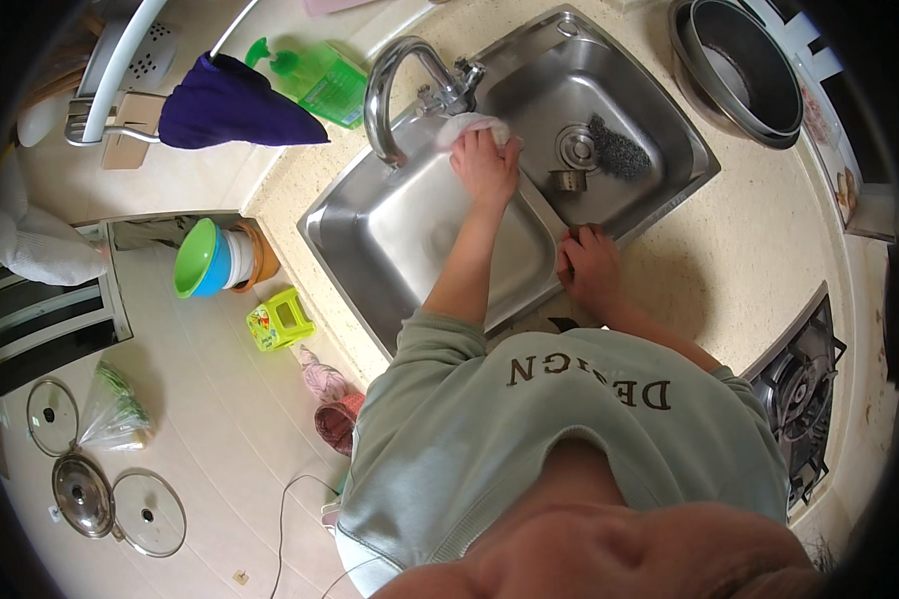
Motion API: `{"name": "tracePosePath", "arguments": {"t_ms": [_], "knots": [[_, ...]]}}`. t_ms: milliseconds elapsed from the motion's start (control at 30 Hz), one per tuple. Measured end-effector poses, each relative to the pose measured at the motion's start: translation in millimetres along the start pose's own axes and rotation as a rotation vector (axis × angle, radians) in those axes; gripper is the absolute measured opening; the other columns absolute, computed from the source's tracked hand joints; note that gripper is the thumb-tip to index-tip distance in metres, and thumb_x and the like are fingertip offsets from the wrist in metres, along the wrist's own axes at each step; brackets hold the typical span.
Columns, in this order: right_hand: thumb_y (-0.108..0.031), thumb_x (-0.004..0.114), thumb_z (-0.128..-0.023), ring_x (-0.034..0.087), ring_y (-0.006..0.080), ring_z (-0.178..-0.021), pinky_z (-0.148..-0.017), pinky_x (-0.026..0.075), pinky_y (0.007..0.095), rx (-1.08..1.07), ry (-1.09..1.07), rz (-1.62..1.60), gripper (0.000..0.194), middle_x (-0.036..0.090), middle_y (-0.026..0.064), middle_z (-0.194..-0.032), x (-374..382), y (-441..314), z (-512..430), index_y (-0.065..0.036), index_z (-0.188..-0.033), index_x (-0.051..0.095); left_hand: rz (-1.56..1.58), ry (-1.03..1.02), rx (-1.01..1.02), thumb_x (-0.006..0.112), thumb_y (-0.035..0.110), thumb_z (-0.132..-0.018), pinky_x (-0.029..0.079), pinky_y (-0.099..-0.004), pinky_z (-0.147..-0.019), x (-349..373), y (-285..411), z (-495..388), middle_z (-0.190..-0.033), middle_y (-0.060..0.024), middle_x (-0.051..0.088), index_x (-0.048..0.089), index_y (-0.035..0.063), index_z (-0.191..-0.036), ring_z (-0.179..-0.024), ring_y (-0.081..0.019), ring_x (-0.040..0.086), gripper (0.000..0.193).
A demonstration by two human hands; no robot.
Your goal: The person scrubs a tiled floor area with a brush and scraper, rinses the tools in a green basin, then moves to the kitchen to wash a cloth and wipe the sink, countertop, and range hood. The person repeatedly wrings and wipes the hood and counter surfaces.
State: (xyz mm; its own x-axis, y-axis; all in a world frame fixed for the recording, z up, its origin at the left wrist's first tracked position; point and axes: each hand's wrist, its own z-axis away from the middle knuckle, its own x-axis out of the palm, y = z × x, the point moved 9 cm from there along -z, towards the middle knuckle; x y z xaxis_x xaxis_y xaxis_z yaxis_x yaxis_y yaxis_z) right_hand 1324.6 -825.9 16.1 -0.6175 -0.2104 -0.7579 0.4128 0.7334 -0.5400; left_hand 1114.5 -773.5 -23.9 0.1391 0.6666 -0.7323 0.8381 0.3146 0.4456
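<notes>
My left hand (487,165) presses a white and pinkish cloth (473,127) onto the back end of the divider in a double-bowl stainless steel sink (389,224). Bent over the sink's front edge are the fingers of my right hand (590,268), at the near end of the divider; whether they grip the rim is unclear. A chrome gooseneck faucet (378,90) arches over the left bowl, just left of the cloth. Inside the right bowl, a small metal strainer basket (569,180) lies beside the drain (577,146), next to a dark grey mesh-like scouring pad (620,150).
Behind the faucet lies a green pump bottle (333,88). A purple cloth (232,108) hangs at the upper left. Stacked pans (745,71) stand at the back right, and a gas hob (798,397) is at my right. Colored basins (198,258) and pot lids (148,515) are at my left.
</notes>
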Motion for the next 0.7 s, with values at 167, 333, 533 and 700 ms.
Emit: {"name": "tracePosePath", "arguments": {"t_ms": [167,333,533,700], "knots": [[-0.009,0.058,-0.075,0.053,0.0342,-0.09,-0.075,0.044,0.0422,0.019,-0.025,-0.026,0.008,0.055,0.0122,-0.09,1.8,4.5,3.3,-0.004,-0.081,0.055,0.021,-0.184,0.009,0.07,0.028,-0.069,0.042,-0.0437,-0.083,7.4,14.2,-9.3,-0.104,-0.0147,0.051,0.06,0.0068,-0.1,-0.098,-0.0353,0.048,0.039],[-0.01,0.054,-0.083,0.051,0.0379,-0.095,-0.08,0.043,0.0421,0.108,0.135,-0.227,0.017,0.053,0.018,-0.101,-9.6,18.3,10.5,-0.002,-0.098,0.053,0.135,-0.334,0.176,0.072,0.022,-0.065,0.045,-0.0445,-0.081,-11.4,60.7,51.4,-0.104,-0.0165,0.052,0.06,0.0042,-0.098,-0.097,-0.0366,0.05,0.039],[-0.01,0.049,-0.089,0.048,0.0358,-0.102,-0.082,0.042,0.0396,0.184,0.317,-0.341,0.024,0.047,0.0213,-0.112,-22.7,37.1,25.9,-0.001,-0.111,0.048,0.371,-0.62,0.167,0.07,0.022,-0.067,0.047,-0.0435,-0.076,-31.0,103.9,133.3,-0.098,-0.0167,0.057,0.057,0.0015,-0.102,-0.089,-0.0358,0.056,0.043],[-0.008,0.052,-0.088,0.049,0.0342,-0.098,-0.079,0.045,0.0369,0.175,0.219,-0.302,0.022,0.047,0.0203,-0.111,-12.9,34.7,23.2,-0.001,-0.108,0.048,0.86,-1.188,-0.262,0.069,0.024,-0.078,0.047,-0.0329,-0.062,-38.3,57.6,157.0,-0.079,-0.0072,0.061,0.06,-0.0004,-0.098,-0.068,-0.0177,0.058,0.034]]}}
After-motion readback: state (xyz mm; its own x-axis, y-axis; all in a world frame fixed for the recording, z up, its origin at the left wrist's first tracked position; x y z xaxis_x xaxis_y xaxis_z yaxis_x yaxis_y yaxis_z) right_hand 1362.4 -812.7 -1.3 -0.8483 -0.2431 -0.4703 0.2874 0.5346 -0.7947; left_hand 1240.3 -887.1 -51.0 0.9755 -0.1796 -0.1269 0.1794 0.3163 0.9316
